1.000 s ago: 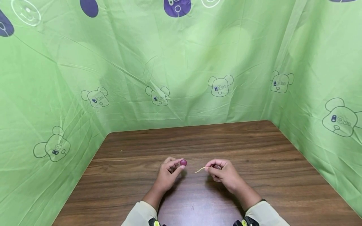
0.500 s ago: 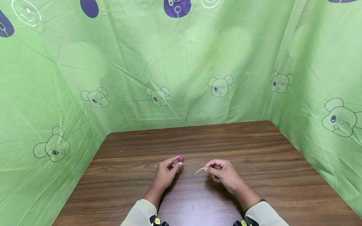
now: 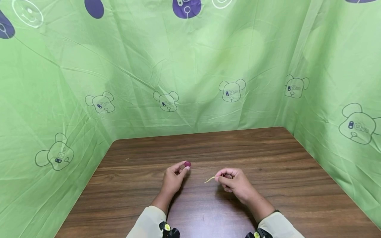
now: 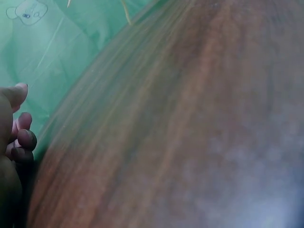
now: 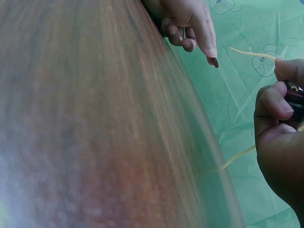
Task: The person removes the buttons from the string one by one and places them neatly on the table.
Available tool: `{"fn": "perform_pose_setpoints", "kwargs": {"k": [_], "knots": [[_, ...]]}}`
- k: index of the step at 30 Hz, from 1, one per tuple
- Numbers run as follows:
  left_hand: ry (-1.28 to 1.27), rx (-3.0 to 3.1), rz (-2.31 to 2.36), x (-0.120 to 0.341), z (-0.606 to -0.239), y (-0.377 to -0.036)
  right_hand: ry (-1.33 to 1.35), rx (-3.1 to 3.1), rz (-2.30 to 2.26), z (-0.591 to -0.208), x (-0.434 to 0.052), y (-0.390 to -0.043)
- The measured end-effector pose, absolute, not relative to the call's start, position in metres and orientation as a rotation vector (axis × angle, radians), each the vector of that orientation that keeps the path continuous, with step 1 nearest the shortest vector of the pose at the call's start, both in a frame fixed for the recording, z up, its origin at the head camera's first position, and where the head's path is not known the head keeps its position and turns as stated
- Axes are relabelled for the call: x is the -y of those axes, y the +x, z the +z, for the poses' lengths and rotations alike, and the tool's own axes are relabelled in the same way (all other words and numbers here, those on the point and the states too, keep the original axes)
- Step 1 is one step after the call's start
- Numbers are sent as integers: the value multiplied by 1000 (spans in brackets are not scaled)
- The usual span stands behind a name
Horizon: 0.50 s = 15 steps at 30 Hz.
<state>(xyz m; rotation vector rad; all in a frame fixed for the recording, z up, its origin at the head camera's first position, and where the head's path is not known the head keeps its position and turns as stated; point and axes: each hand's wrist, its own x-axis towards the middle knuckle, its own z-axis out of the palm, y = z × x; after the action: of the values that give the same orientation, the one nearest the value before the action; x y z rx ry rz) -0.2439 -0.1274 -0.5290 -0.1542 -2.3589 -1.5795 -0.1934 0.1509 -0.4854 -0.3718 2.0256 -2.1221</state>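
Observation:
In the head view, a small round dark-red bead [image 3: 187,164] sits pinched between thumb and index finger of the left hand [image 3: 172,180], above the table. To its right, the right hand [image 3: 239,185] pinches a thin yellow cord [image 3: 210,179], whose free end points toward the left hand. More dark-red bead surface [image 3: 228,177] shows within the right hand's curled fingers. The right wrist view gives a closer look: the cord meets a dark bead [image 5: 295,99] in that hand, and another length hangs below. At the left wrist view's edge, fingers [image 4: 23,137] show but the bead is hidden.
A brown wood-grain table [image 3: 143,152] lies under both hands. Green cloth [image 3: 196,66] printed with bear heads rises behind it and along both sides. Dark devices [image 3: 169,229] are worn at the wrists, by the pale sleeves.
The left hand has shifted left and farther from the body, the bead still in its fingertips. Away from the cord's end, the gap has widened. The right hand has stayed nearly still.

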Motion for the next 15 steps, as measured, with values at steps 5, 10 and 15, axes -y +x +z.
{"fn": "perform_pose_setpoints", "kwargs": {"k": [5, 10, 15], "knots": [[-112, 2376, -1592, 127, -530, -247, -370, -2025, -2126, -486, -151, -193], [-72, 2388, -1617, 126, -530, -249, -368, -2024, -2127, -485, -150, -193], [-24, 2421, -1580, 124, -529, -250, -366, -2026, -2124, -484, -150, -192]]}}
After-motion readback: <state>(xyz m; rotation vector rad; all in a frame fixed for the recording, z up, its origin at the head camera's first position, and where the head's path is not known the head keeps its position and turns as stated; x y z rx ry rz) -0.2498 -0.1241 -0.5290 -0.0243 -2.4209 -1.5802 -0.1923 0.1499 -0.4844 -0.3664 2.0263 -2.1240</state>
